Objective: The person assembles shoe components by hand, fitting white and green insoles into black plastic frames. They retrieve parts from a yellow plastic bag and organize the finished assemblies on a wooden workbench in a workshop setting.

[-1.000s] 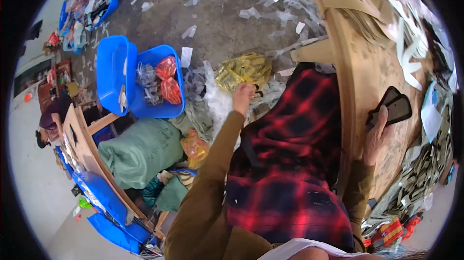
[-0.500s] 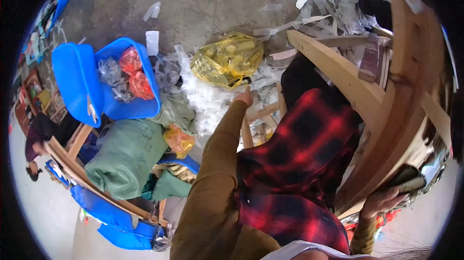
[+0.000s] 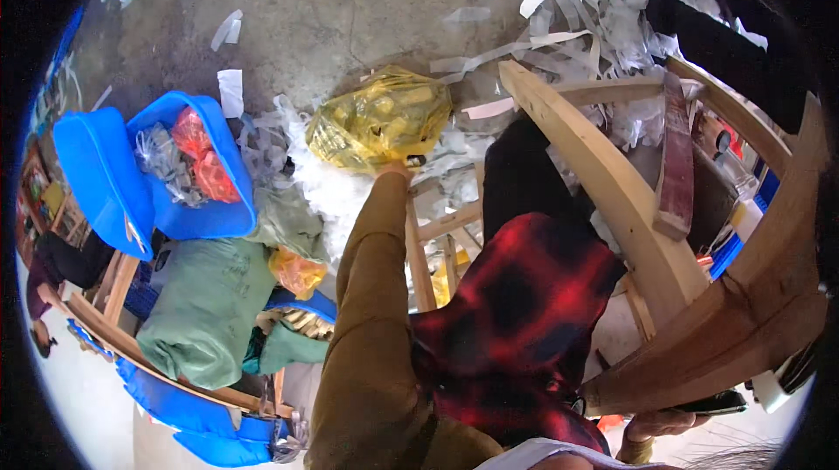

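My left hand (image 3: pixel 395 170) reaches forward to the near edge of a see-through yellow plastic bag (image 3: pixel 378 120), filled with several pale lumpy pieces. The hand touches the bag, but its fingers are hidden at that edge, so their grip cannot be made out. Low at the right, my right hand (image 3: pixel 662 424) is partly cut off behind my body and a wooden beam. Its fingers curl against a dark, flat, phone-like object (image 3: pixel 718 403). A red and black checked garment covers my lap.
Left stands a blue lidded bin (image 3: pixel 203 223) with red and clear plastic bags. Nearer lies a stuffed green sack (image 3: pixel 207 313). Curved wooden beams (image 3: pixel 603 181) rise at my right. White plastic scraps (image 3: pixel 336 199) litter the concrete floor. Another person (image 3: pixel 65 269) is at far left.
My view has turned to the right. My left hand has shifted left along the bag's near edge, its fingers now hidden. My right hand appears lower, with the dark object still at its fingers.
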A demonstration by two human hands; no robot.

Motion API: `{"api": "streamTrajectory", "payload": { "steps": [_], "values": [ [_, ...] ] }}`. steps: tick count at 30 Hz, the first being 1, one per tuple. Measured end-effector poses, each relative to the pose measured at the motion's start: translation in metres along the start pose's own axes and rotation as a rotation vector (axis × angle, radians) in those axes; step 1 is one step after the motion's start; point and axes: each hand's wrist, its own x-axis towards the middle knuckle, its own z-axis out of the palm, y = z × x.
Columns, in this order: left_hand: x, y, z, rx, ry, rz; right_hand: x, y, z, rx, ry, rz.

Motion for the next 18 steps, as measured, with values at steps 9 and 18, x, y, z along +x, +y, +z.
{"api": "streamTrajectory", "payload": {
  "steps": [9, 18],
  "values": [
    [-0.063, -0.054, 0.033, -0.172, 0.475, 0.081, -0.002, 0.015, 0.001, 0.098, -0.032, 0.077],
    [-0.112, -0.107, 0.026, -0.619, 1.007, 0.167, 0.007, 0.042, 0.015, -0.165, 0.016, -0.384]
  ]
}}
